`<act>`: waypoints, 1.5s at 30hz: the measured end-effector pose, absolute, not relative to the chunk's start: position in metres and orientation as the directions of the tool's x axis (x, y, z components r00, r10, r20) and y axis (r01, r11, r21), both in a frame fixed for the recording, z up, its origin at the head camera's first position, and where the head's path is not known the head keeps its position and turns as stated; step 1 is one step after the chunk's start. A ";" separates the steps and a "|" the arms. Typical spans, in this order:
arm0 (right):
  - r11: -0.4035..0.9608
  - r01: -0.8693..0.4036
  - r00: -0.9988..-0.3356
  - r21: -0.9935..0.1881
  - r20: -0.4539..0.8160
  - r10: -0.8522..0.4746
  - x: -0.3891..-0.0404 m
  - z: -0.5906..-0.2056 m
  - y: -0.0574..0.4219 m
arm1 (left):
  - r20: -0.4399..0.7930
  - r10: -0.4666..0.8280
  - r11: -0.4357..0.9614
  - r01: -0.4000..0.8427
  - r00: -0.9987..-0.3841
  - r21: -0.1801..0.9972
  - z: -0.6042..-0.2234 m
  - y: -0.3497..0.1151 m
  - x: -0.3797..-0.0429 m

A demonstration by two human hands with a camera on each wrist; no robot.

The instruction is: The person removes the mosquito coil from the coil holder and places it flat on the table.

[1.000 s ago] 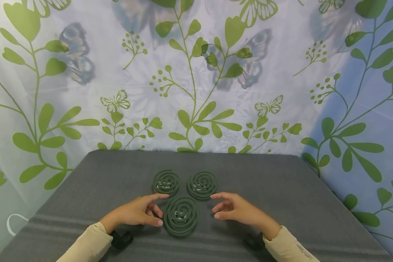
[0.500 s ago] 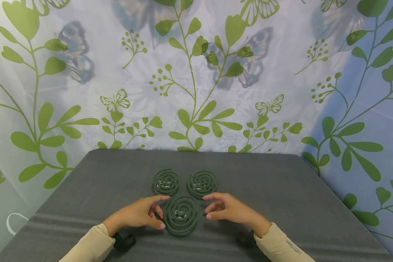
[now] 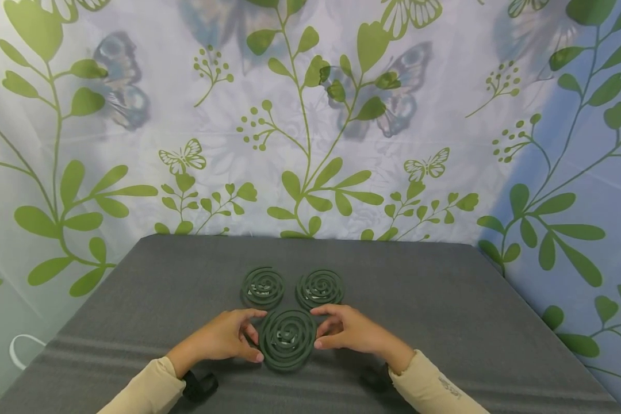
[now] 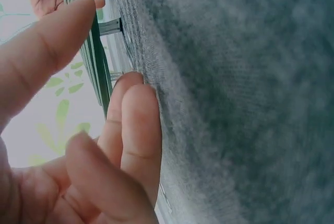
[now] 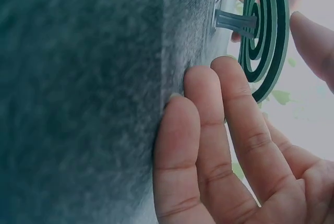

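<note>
Three dark green mosquito coils are raised on small metal stands. The nearest mosquito coil [image 3: 287, 361] lies between my two hands. My left hand [image 3: 222, 336] is at its left rim, fingers loosely bent and thumb tip overlapping the edge in the left wrist view. At the right rim is my right hand [image 3: 349, 329], thumb and index finger spread apart. In the right wrist view its thumb [image 5: 313, 44] points at the coil's edge, and the other fingers are low by the cloth. A metal stand [image 5: 235, 21] props the coil up from below.
Behind the front coil are a left rear coil [image 3: 263, 301] and a right rear coil [image 3: 319, 300], side by side. Grey cloth [image 3: 419, 299] covers the table. A leaf-and-butterfly printed curtain [image 3: 212, 126] hangs along the back and sides.
My right hand has moved left, up to the front coil's right rim. The left hand has shifted slightly right. All three coils have stayed where they were.
</note>
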State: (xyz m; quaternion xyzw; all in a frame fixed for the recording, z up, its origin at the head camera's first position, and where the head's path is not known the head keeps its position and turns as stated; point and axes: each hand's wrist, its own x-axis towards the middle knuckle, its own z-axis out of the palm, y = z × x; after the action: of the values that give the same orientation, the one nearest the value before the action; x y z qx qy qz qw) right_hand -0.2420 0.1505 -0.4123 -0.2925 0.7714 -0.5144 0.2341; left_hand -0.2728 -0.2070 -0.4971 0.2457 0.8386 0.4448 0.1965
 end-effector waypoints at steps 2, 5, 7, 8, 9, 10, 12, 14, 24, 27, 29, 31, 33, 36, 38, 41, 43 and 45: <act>0.309 -0.216 -0.724 -0.926 -0.060 -0.687 -0.242 -0.413 0.149 | -0.107 0.576 0.493 0.241 -0.810 0.836 -0.497 -0.206 -0.272; 0.329 -0.225 -0.734 -0.917 -0.063 -0.676 -0.243 -0.413 0.146 | -0.105 0.568 0.504 0.245 -0.816 0.828 -0.497 -0.205 -0.271; 0.340 -0.231 -0.740 -0.912 -0.062 -0.670 -0.243 -0.413 0.145 | -0.104 0.564 0.507 0.244 -0.819 0.827 -0.496 -0.204 -0.271; 0.344 -0.231 -0.742 -0.910 -0.064 -0.667 -0.243 -0.413 0.145 | -0.106 0.562 0.505 0.239 -0.820 0.829 -0.496 -0.204 -0.271; 0.348 -0.231 -0.744 -0.909 -0.066 -0.665 -0.244 -0.414 0.144 | -0.106 0.560 0.504 0.236 -0.822 0.831 -0.495 -0.203 -0.270; 0.350 -0.229 -0.745 -0.909 -0.068 -0.663 -0.244 -0.414 0.144 | -0.107 0.559 0.501 0.232 -0.823 0.834 -0.494 -0.203 -0.270; 0.354 -0.224 -0.750 -0.908 -0.072 -0.657 -0.244 -0.414 0.144 | -0.107 0.557 0.494 0.224 -0.824 0.840 -0.492 -0.202 -0.268; 0.358 -0.220 -0.754 -0.907 -0.075 -0.652 -0.244 -0.415 0.144 | -0.106 0.556 0.489 0.222 -0.824 0.844 -0.491 -0.202 -0.268; 0.319 -0.196 -0.753 -0.928 -0.066 -0.654 -0.243 -0.415 0.144 | -0.070 0.548 0.494 0.256 -0.833 0.831 -0.498 -0.206 -0.274; 0.281 -0.189 -0.749 -0.941 -0.047 -0.661 -0.243 -0.415 0.144 | -0.055 0.538 0.508 0.272 -0.841 0.817 -0.500 -0.206 -0.276; 0.251 -0.189 -0.743 -0.949 -0.029 -0.669 -0.244 -0.416 0.145 | -0.033 0.540 0.486 0.280 -0.841 0.828 -0.497 -0.206 -0.275; 0.219 -0.187 -0.736 -0.958 -0.011 -0.677 -0.245 -0.416 0.146 | 0.001 0.546 0.463 0.302 -0.838 0.834 -0.482 -0.202 -0.266; 0.193 -0.184 -0.733 -0.964 0.003 -0.680 -0.246 -0.416 0.148 | 0.034 0.554 0.431 0.322 -0.832 0.843 -0.461 -0.195 -0.253; 0.171 -0.173 -0.735 -0.970 0.011 -0.679 -0.248 -0.416 0.151 | 0.056 0.552 0.414 0.332 -0.832 0.847 -0.425 -0.183 -0.230; 0.166 -0.164 -0.740 -0.973 0.010 -0.673 -0.249 -0.415 0.152 | 0.054 0.546 0.403 0.319 -0.836 0.858 -0.410 -0.176 -0.220; 0.148 -0.143 -0.740 -0.978 0.006 -0.673 -0.250 -0.415 0.154 | 0.041 0.535 0.401 0.296 -0.844 0.867 -0.401 -0.171 -0.214; 0.136 -0.133 -0.739 -0.982 0.007 -0.673 -0.251 -0.415 0.155 | 0.041 0.538 0.391 0.292 -0.842 0.873 -0.401 -0.170 -0.214; 0.125 -0.118 -0.736 -0.985 0.002 -0.677 -0.252 -0.415 0.157 | 0.069 0.559 0.372 0.324 -0.826 0.870 -0.408 -0.171 -0.218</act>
State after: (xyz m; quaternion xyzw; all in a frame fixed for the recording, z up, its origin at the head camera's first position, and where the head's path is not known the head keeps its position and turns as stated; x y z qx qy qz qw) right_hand -0.2517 0.1572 -0.4152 -0.2788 0.7129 -0.5999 0.2328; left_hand -0.2178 -0.1708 -0.4077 0.2695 0.8194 0.4915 0.1197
